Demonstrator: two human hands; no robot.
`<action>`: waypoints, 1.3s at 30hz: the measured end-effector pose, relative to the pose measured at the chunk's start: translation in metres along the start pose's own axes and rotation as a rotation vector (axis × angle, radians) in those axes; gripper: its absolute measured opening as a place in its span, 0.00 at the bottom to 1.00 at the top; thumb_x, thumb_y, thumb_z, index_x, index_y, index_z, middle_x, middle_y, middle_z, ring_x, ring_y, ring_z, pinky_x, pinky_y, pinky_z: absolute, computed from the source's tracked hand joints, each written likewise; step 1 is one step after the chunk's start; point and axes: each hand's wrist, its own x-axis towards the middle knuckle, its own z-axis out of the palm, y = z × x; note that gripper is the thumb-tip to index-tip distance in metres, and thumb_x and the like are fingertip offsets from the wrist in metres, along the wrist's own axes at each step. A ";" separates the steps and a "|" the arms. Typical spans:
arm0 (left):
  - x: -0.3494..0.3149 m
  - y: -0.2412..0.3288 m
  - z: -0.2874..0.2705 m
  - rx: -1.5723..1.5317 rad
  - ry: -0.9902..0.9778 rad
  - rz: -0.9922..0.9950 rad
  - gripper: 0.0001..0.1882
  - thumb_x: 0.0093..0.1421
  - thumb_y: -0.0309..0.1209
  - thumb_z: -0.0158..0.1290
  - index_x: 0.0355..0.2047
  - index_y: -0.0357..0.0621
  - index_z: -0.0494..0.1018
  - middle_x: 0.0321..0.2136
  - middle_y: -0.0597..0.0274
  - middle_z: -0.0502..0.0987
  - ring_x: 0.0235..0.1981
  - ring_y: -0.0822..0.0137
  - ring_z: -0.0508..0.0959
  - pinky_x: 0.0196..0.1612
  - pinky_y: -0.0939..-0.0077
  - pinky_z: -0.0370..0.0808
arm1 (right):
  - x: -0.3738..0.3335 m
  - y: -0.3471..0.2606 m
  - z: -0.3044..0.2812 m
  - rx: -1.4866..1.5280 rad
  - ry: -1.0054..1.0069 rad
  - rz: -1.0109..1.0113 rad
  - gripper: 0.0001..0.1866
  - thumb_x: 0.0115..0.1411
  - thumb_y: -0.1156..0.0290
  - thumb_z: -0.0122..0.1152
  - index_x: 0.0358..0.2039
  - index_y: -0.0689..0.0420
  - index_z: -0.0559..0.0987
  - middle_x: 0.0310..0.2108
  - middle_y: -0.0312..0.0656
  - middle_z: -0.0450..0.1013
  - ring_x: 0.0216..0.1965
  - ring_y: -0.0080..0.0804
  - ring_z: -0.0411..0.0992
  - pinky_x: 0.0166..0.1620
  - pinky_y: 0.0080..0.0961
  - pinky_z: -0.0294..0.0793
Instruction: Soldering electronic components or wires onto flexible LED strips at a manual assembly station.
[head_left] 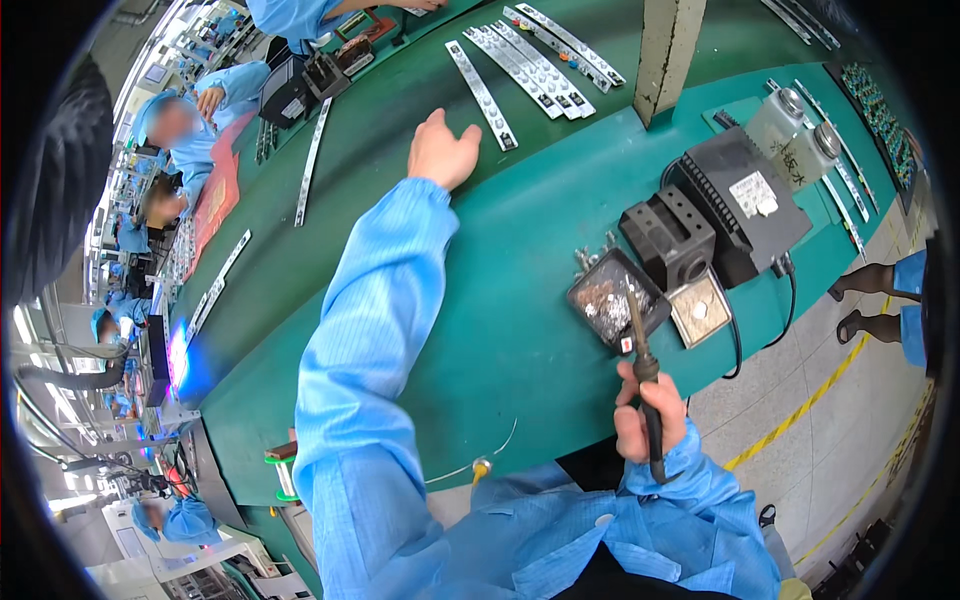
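My right hand point(650, 415) is wrapped round the handle of a soldering iron point(646, 362). The iron's tip points away from me, over a small black tray point(612, 300) of solder scraps. On the far side, my left hand point(445, 150) reaches out over the dark green belt, holding nothing, thumb apart from the fingers. Closest to it lies a narrow white circuit board strip point(482, 97), just beyond the fingertips and apart from them. Several similar strips point(528, 70) lie side by side to its right.
Beside the tray stand a black iron holder point(668, 238), a soldering station point(738, 205) and a square sponge dish point(700, 308). Two clear bottles point(812, 158) are at the right. A metal post point(668, 55) rises behind. More strips point(313, 165) lie leftward; a solder spool point(285, 478) sits near left. Co-workers point(205, 125) sit along the line.
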 end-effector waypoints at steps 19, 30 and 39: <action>0.111 0.079 0.053 0.368 -0.151 -0.057 0.35 0.44 0.40 0.52 0.51 0.32 0.60 0.46 0.40 0.71 0.49 0.50 0.72 0.51 0.65 0.69 | 0.001 -0.002 -0.001 -0.013 -0.003 0.154 0.27 0.50 0.79 0.54 0.52 0.55 0.61 0.41 0.61 0.70 0.24 0.34 0.70 0.26 0.28 0.73; 0.110 -0.038 -0.022 -0.234 -0.541 -0.235 0.21 0.42 0.21 0.51 0.40 0.32 0.69 0.28 0.56 0.73 0.21 0.66 0.73 0.25 0.70 0.72 | 0.005 -0.001 -0.002 -0.030 0.038 0.085 0.28 0.48 0.84 0.54 0.50 0.55 0.62 0.40 0.60 0.71 0.24 0.32 0.70 0.27 0.27 0.74; -0.031 -0.032 -0.092 -1.147 -0.387 -0.099 0.21 0.43 0.21 0.48 0.41 0.35 0.64 0.24 0.58 0.70 0.21 0.66 0.72 0.26 0.71 0.73 | -0.015 -0.006 0.001 -0.002 0.075 0.144 0.27 0.54 0.84 0.50 0.54 0.53 0.59 0.46 0.62 0.67 0.30 0.29 0.67 0.33 0.25 0.71</action>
